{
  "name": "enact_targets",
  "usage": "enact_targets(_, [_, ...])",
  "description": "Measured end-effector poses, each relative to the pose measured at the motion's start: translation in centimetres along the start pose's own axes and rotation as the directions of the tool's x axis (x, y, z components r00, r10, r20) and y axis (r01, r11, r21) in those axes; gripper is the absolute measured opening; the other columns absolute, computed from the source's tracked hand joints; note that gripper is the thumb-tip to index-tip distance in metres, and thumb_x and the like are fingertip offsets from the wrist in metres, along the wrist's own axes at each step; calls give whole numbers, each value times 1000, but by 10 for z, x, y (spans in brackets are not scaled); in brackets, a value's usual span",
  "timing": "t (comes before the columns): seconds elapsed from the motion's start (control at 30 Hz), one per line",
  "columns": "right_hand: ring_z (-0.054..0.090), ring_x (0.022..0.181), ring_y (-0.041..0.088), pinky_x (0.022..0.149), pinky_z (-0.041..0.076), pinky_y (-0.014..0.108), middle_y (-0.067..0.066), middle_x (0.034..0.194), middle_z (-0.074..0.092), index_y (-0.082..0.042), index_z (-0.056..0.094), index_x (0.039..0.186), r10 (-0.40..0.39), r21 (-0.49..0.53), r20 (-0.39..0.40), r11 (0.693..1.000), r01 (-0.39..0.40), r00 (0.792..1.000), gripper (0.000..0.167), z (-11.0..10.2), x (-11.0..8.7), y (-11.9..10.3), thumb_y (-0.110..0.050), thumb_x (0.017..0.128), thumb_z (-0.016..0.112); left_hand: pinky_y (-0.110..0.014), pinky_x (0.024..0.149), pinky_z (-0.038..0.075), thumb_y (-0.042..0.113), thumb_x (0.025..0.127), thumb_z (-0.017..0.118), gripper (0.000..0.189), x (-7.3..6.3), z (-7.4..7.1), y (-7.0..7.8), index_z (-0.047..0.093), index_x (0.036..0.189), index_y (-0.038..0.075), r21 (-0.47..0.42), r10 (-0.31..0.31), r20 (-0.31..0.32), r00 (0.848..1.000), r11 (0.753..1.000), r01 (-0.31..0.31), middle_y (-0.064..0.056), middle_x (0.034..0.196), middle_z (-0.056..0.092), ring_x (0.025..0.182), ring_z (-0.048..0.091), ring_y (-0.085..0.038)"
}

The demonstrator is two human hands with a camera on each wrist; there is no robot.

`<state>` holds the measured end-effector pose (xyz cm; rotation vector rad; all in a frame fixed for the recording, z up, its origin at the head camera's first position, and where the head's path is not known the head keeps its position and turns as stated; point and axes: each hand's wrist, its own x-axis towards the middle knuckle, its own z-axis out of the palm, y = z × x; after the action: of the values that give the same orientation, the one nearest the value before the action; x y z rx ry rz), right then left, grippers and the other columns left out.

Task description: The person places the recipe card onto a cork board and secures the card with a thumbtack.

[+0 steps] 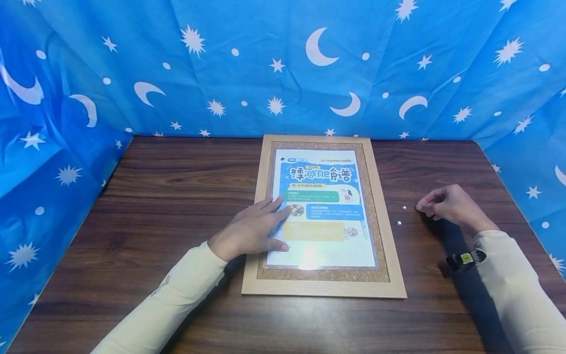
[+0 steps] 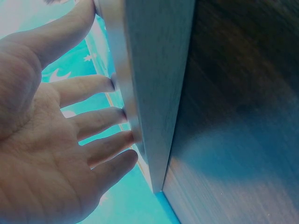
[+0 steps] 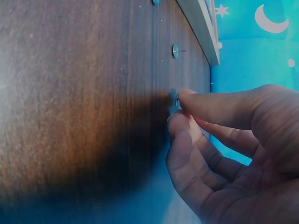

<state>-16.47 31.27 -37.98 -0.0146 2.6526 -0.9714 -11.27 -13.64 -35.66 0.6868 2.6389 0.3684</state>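
A printed sheet (image 1: 325,246) with a blue heading lies on a cork board (image 1: 327,275) in a light wooden frame (image 1: 325,289). My left hand (image 1: 249,228) rests on the sheet's left side with its fingers spread; in the left wrist view the fingertips (image 2: 126,114) touch down just past the frame's edge. To the right of the board, my right hand (image 1: 453,206) pinches a thumbtack (image 3: 176,99) between thumb and forefinger, low over the table. Two more thumbtacks (image 1: 404,207) lie between that hand and the frame; one shows its point upward (image 3: 175,51).
The dark wood-grain table (image 1: 146,196) carries the board near its middle. A blue cloth (image 1: 256,59) with white moons and stars hangs behind and at both sides. A dark round spot (image 1: 283,159) marks the sheet's upper left corner. A watch (image 1: 466,258) is on the right wrist.
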Motion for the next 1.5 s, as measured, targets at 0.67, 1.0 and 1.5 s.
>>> enact_targets(0.67, [69, 79, 23, 68, 60, 30, 14, 90, 72, 11, 68, 105, -37, 30, -52, 999, 38, 998, 16, -3, 3, -22, -2, 97, 61, -60, 120, 19, 45, 88, 77, 86, 0, 1, 0, 38, 157, 13, 0, 2, -3, 1000, 1000, -2, -13, 167, 19, 154, 13, -36])
enact_targets(1.0, [70, 78, 26, 68, 58, 32, 12, 87, 73, 8, 69, 106, -57, -13, -54, 998, 56, 997, 24, -6, 7, -36, -15, 99, 64, -60, 120, 19, 45, 88, 77, 86, 0, 2, 0, 38, 157, 11, -1, 4, -5, 1000, 1000, -4, -14, 167, 19, 154, 13, -36])
enact_targets(1.5, [71, 81, 28, 70, 61, 32, 22, 97, 72, 9, 69, 107, -111, 32, -32, 993, 112, 993, 26, -1, 19, -52, -15, 99, 67, -61, 120, 19, 45, 88, 77, 87, 1, 0, 0, 38, 157, 11, -4, 1, -4, 1000, 1000, -1, -14, 167, 18, 154, 12, -37])
